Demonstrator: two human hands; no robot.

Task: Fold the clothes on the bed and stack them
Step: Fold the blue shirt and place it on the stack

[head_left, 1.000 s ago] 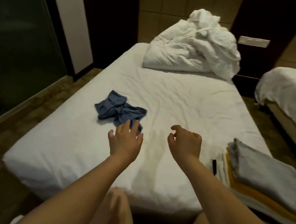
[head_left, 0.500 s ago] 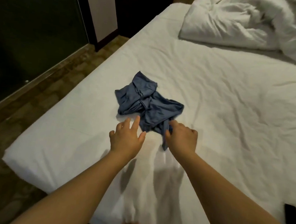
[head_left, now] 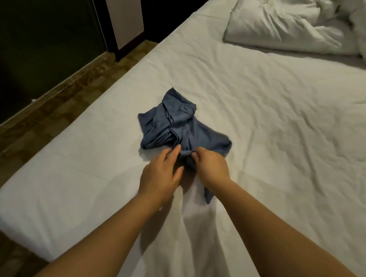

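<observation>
- At the near edge of the blue garment (head_left: 178, 126), a fold of cloth is pinched by the right grip (head_left: 211, 167), whose fingers are curled round it.
- Just beside it, the left grip (head_left: 162, 173) is held with its fingers straight. Only the fingertips (head_left: 177, 150) are laid on the hem, and nothing is clasped there.
- From both grips the bulk of the garment lies straight ahead, away from the person and slightly to the left. The two are about equally near, but only the right one has a hold.
- The garment is bunched in a heap on the bed (head_left: 289, 149), toward its left side.
- The heap is spread widest across the bed, left to right, and a raised peak points away toward the far left.
- One loose end trails back toward the person and is partly hidden under the right wrist.
- A true long axis cannot be told while the cloth is this crumpled, so spreading it flat is judged to be the step in hand, with the left grip needing a hold first.
- Heaped white bedding (head_left: 302, 22) lies well apart at the head of the bed.
</observation>
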